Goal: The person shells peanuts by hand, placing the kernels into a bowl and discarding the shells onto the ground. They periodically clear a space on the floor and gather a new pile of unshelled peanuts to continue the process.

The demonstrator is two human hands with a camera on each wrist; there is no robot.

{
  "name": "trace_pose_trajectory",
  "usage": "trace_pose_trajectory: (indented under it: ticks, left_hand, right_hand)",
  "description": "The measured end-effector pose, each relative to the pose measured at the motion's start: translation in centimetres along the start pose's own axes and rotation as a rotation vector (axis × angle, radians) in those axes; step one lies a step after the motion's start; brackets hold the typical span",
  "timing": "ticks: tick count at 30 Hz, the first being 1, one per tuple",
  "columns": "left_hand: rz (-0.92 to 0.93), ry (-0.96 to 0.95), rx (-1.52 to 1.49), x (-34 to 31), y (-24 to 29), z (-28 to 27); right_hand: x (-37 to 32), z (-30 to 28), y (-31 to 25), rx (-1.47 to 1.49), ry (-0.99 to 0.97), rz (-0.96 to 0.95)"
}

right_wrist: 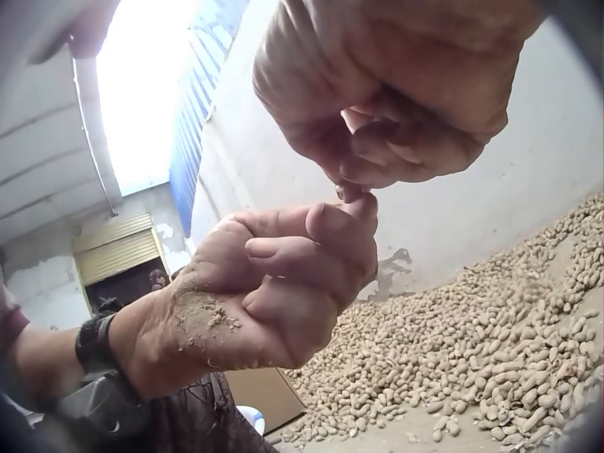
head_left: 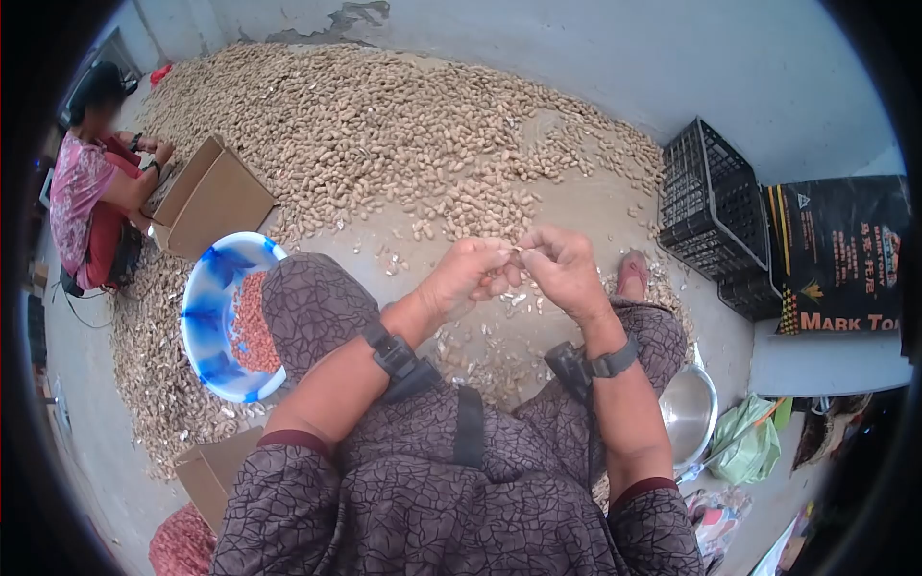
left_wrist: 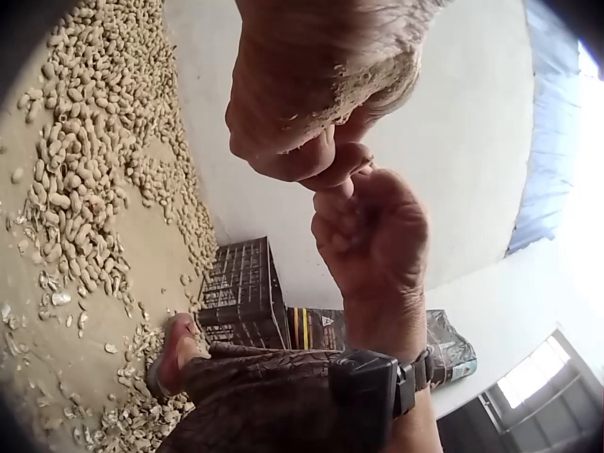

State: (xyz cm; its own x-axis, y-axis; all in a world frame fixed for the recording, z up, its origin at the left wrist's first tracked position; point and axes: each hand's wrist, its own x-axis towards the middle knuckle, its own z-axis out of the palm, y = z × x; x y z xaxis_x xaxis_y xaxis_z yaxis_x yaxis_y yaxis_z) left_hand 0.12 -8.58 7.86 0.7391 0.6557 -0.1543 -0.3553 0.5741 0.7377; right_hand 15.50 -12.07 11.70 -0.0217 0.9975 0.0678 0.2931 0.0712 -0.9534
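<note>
In the head view my left hand (head_left: 461,276) and right hand (head_left: 565,269) meet fingertip to fingertip over the lap, both with curled fingers. Between them they pinch a small pale peanut (head_left: 516,249), mostly hidden by the fingers. Seen from the right wrist, the left hand (right_wrist: 283,274) is palm up with dust on its heel, and the right hand (right_wrist: 406,104) comes down on it from above. A blue and white basin (head_left: 199,322) stands beside the left knee, with shelled reddish peanut kernels (head_left: 252,326) in it.
A wide heap of unshelled peanuts (head_left: 384,125) covers the floor ahead, with broken shells (head_left: 480,350) between the feet. Black crates (head_left: 706,192) and a printed black sack (head_left: 840,254) stand right, near a metal bowl (head_left: 687,413). At left, another person (head_left: 91,192) sits by a cardboard box (head_left: 216,197).
</note>
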Motion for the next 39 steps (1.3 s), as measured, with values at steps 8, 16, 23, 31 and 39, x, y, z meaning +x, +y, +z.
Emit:
trace_pose_trajectory:
  ticks: [8,16,23,31,39]
  left_hand:
    - [-0.017,0.28,0.052,-0.5,2.4,0.0]
    - [0.024,0.283,0.04,0.8,10.3,1.1]
    - [0.071,0.271,0.035,2.9,12.1,-0.7]
    - [0.036,0.397,-0.024,3.5,11.4,-0.8]
    - [0.026,0.471,-0.01,2.5,12.3,-0.4]
  right_hand:
    - [-0.5,-3.2,-0.7,-0.143,-0.545,0.471]
    - [2.4,-7.1,5.6,-0.664,-0.221,0.499]
    - [5.6,-7.1,10.2,-0.829,-0.12,0.547]
    - [7.9,-3.4,17.3,-0.81,-0.134,0.409]
    - [10.1,0.6,21.0,-0.701,-0.118,0.496]
